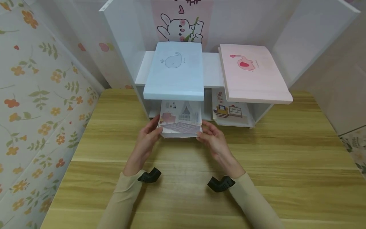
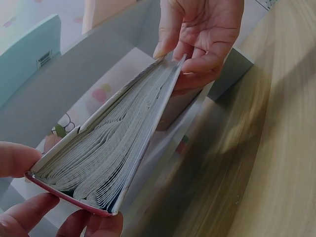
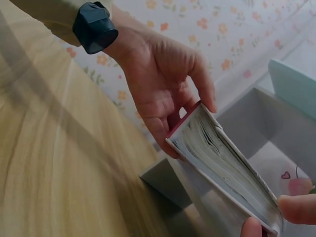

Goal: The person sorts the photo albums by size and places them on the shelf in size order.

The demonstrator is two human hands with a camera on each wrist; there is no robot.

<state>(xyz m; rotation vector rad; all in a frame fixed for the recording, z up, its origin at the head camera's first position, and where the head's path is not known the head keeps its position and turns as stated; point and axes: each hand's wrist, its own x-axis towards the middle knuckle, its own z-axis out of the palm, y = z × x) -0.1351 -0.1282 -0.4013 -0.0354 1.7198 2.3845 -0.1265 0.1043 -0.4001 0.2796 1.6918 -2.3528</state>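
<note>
Both hands hold a thick photo album (image 1: 181, 117) at the front of the shelf's lower left compartment. Its cover shows a pink figure and a grid floor; the page edges and a red spine (image 2: 69, 195) show in the left wrist view. My left hand (image 1: 146, 138) grips the spine side, thumb on the top cover and fingers beneath. My right hand (image 1: 215, 140) pinches the opposite side, thumb on top. The album's far end lies in shadow under a light blue album (image 1: 177, 73) with a whale drawing, which overhangs the upper shelf.
A pink album (image 1: 253, 73) with an elephant overhangs the white shelf unit (image 1: 213, 70) at upper right. Beneath it, another illustrated album (image 1: 230, 111) lies in the lower right compartment. The wooden table (image 1: 177, 190) extends in front; a flowered curtain (image 1: 43, 111) hangs at left.
</note>
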